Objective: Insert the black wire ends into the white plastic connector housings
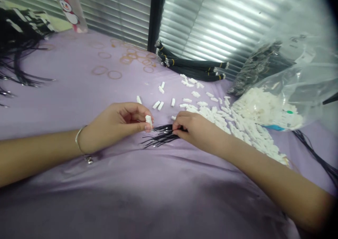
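Observation:
Between the thumb and fingers of my left hand [120, 124] is a small white plastic connector housing [148, 120]. My right hand [196, 128] pinches thin black wires [161, 129] with bare metal tips pointing left, toward the housing. Whether a tip has entered the housing I cannot tell. More black wires [158, 140] lie on the purple cloth just below, their right ends hidden under my right hand. Several loose white housings [160, 105] rest on the cloth beyond my hands.
A large pile of white housings [245, 133] spreads at right beside a clear plastic bag [266, 108] of more. Banded black wire bundles [192, 64] lie by the window blinds. Rubber bands [114, 74] are scattered at the back. Wires with white housings [21, 52] hang at far left.

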Demonstrator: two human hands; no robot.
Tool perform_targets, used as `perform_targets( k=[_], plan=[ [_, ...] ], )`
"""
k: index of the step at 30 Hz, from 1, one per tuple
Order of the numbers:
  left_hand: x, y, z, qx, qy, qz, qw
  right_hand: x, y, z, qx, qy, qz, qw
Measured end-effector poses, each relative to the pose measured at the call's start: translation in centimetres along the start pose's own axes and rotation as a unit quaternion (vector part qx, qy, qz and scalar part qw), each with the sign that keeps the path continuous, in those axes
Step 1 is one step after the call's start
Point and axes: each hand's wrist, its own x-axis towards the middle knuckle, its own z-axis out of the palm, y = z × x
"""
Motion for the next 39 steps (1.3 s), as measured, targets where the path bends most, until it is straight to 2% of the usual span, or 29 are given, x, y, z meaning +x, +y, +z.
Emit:
perform_targets(
  k=[3,7,11,15,18,22,29,39],
  plan=[
    [0.0,0.1,-0.1,0.013,0.002,0.004,1.000,-0.1,-0.1,-0.2,0.023,-0.003,0.008,1.000],
    [-0.5,0.3,0.0,0.046,-0.012,0.002,0.999,-0.7,-0.6,-0.4,0.073,0.026,0.041,0.996],
    [-1.0,-0.2,0.2,0.084,-0.013,-0.026,0.996,-1.1,-0.7,0.2,0.138,0.055,0.054,0.987],
    [-1.1,-0.4,1.0,0.020,-0.017,-0.074,0.997,-1.3,-0.9,0.8,0.192,0.090,0.034,0.977],
    [-0.8,-0.2,1.7,-0.054,0.003,-0.103,0.993,-1.8,-1.7,1.0,0.222,0.115,0.002,0.968],
    [-0.6,-0.1,2.0,-0.113,-0.005,-0.120,0.986,-2.4,-2.6,1.9,0.243,0.120,-0.031,0.962],
    [-0.7,0.1,2.0,-0.146,-0.027,-0.114,0.982,-2.2,-3.3,3.3,0.317,0.153,0.016,0.936],
    [-0.6,-0.4,1.5,-0.156,-0.040,-0.139,0.977,-1.9,-3.5,3.5,0.274,0.137,0.044,0.951]
  ],
)
